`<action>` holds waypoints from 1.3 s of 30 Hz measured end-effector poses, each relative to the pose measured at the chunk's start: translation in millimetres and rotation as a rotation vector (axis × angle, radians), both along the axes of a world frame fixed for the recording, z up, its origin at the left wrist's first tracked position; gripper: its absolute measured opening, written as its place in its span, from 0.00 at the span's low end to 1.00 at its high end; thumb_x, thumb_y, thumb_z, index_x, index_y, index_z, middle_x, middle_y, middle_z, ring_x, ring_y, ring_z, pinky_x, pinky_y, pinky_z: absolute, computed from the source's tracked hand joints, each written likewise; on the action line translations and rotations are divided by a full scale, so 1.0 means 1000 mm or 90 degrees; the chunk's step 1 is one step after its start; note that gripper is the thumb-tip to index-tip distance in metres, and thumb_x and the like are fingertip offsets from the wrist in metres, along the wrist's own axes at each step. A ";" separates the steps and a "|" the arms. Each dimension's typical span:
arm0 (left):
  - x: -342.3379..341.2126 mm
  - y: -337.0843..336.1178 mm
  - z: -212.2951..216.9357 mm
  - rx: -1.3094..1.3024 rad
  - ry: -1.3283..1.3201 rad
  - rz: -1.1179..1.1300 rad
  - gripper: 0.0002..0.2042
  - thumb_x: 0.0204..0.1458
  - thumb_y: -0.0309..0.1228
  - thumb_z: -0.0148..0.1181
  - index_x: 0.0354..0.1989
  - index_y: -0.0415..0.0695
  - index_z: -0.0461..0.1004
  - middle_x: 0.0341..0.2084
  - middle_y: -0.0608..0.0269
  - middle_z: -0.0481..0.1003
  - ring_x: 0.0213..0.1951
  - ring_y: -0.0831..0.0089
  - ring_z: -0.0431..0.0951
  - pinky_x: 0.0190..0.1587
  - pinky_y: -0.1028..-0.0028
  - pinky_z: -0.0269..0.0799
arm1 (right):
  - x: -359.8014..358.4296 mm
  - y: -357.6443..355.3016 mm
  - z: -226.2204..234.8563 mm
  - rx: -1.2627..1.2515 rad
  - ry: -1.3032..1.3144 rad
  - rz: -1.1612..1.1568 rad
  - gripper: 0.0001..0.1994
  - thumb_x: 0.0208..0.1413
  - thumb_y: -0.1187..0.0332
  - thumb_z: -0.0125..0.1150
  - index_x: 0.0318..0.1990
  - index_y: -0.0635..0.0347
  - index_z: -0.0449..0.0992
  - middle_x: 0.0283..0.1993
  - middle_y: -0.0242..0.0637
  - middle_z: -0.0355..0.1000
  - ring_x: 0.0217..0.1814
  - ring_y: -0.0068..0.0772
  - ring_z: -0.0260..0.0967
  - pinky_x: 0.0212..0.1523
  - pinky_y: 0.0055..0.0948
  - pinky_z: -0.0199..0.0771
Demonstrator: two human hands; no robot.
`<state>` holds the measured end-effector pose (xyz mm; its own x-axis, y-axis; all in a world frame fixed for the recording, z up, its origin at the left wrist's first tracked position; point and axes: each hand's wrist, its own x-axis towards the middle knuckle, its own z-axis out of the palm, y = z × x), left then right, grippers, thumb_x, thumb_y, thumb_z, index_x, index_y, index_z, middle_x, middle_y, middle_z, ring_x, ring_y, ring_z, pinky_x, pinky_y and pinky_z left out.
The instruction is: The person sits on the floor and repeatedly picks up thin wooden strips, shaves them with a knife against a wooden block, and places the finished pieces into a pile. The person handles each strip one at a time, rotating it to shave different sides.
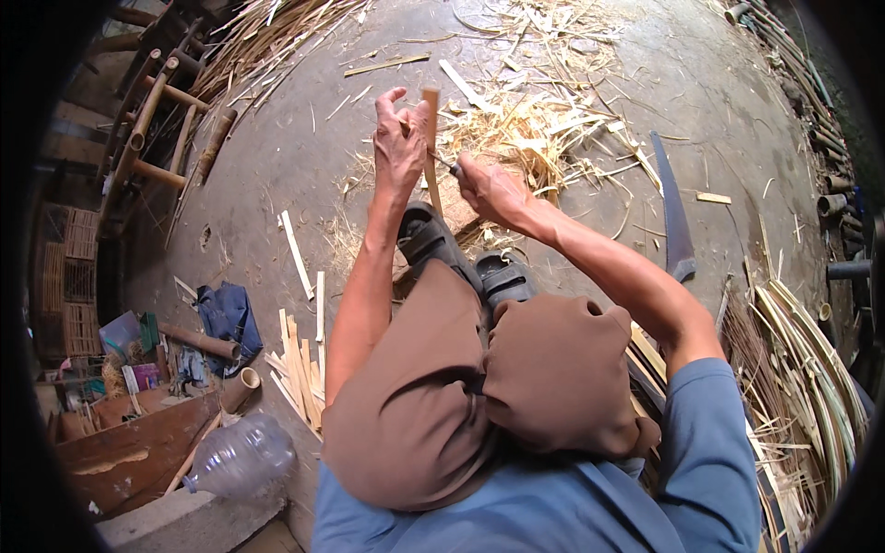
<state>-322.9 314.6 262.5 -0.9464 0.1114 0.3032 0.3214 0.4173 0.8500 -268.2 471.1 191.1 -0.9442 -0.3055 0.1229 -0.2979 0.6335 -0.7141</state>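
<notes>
1. At ten o'clock from the centre of my view, I am seeing a bamboo frame (159, 173) beside the grey floor (286, 166).
2. Between eight and nine, a dark blue cloth (230, 318) is lying in folds; between seven and eight, a clear plastic bottle (241, 453) is resting on its side.
3. Just left of twelve, the left hand (401, 155) is resting its thumb side against a pale strip (430, 101); its upper fingers are bending away from it, and I cannot tell whether the others are clamping.
4. At twelve, that strip is standing nearly upright, its lower end reaching down beside the dark sandals (433, 240).
5. Just right of it, a knife (452, 168) is meeting the strip.
6. At one, the right hand (496, 192) is gripping the knife, fingers clamped on its handle.
7. Farther out, also at one, curled shavings (516, 138) are lying heaped.
8. Between two and three, a handsaw (673, 203) is lying on the floor.
9. Past three, I am seeing a bundle of long slats (811, 369) curving along the edge.
</notes>
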 end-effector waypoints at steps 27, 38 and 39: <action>0.006 -0.003 -0.036 0.341 -0.002 -0.047 0.21 0.67 0.39 0.48 0.61 0.38 0.56 0.21 0.72 0.61 0.25 0.80 0.61 0.34 0.75 0.65 | -0.014 0.028 0.021 -0.429 -0.356 -0.074 0.30 0.66 0.56 0.51 0.71 0.58 0.53 0.21 0.24 0.58 0.19 0.18 0.57 0.18 0.24 0.60; 0.016 -0.050 0.051 -0.021 -0.271 -0.395 0.30 0.57 0.40 0.65 0.66 0.47 0.63 0.51 0.58 0.75 0.51 0.71 0.74 0.56 0.71 0.70 | -0.002 -0.003 0.039 -0.155 -0.074 0.133 0.24 0.61 0.58 0.51 0.65 0.52 0.64 0.39 0.54 0.76 0.40 0.59 0.75 0.39 0.49 0.74; 0.013 -0.051 0.045 -0.066 -0.252 -0.372 0.26 0.58 0.39 0.64 0.63 0.45 0.68 0.47 0.59 0.77 0.48 0.71 0.76 0.52 0.72 0.72 | 0.000 -0.003 0.041 -0.131 -0.073 0.134 0.24 0.62 0.58 0.51 0.64 0.53 0.64 0.36 0.55 0.76 0.37 0.60 0.75 0.38 0.50 0.73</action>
<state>-310.0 263.5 307.3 -0.7602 0.6433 -0.0910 0.1919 0.3562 0.9145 -268.1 468.4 232.1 -0.8739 -0.4757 0.0998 -0.3180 0.4043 -0.8575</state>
